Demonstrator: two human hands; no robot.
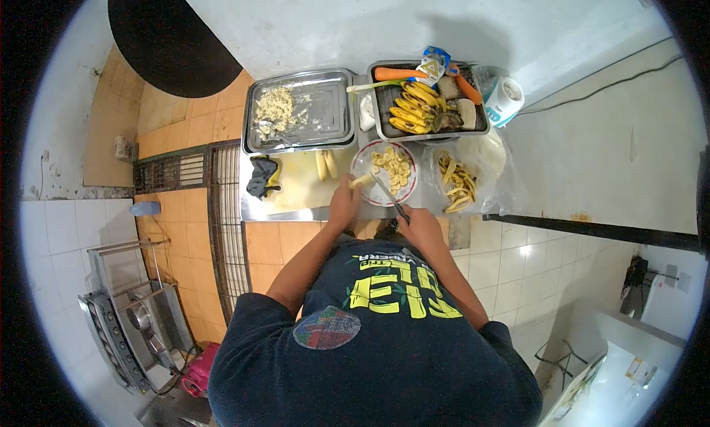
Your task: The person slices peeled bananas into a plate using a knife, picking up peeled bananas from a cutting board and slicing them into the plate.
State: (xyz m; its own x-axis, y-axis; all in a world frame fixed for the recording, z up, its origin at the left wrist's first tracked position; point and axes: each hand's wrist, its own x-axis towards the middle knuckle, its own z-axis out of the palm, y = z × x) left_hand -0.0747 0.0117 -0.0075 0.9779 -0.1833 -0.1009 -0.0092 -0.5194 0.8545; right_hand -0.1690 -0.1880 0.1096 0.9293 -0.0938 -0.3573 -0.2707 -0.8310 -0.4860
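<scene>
Two grips I record: left hand (345, 203) with fingers around a peeled banana (362, 180), right hand (419, 226) around a knife (393, 200), presumably so the plate (362, 161) catches slices (400, 168).

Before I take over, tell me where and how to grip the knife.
Best take the knife by its dark handle, from the near right: that end slants toward the person, while the blade points over the plate. The right hand there would likely have to release first.
</scene>
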